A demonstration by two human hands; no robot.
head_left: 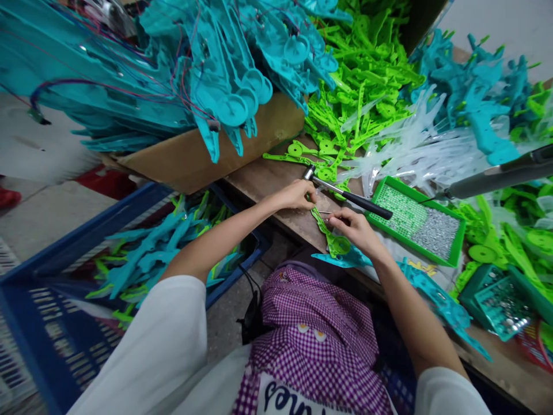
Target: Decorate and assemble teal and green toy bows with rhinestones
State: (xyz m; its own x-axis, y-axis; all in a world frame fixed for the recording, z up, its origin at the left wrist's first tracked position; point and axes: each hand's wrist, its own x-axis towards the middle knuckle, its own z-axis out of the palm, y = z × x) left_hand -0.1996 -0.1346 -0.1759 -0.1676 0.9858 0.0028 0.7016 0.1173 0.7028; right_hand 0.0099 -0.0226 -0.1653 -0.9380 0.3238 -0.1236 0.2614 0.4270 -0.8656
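At the bench edge, my left hand (299,195) pinches the upper end of a narrow bright-green plastic part (322,223) with a round disc at its lower end. My right hand (352,227) is closed beside it, fingers curled around a thin metal piece (324,212) that points toward the green part; its exact kind is too small to tell. Below them, a turquoise plastic part (345,257) sticks out over the edge, partly under the green disc. A hammer (345,193) with a black handle lies just beyond both hands.
A green tray (453,256) of small metal pieces stands right, with a powered driver's tip (451,190) above it. Green parts (367,86) and translucent pieces (401,144) pile behind. A cardboard box (207,150) holds wired turquoise shells; a blue crate (38,346) stands lower left.
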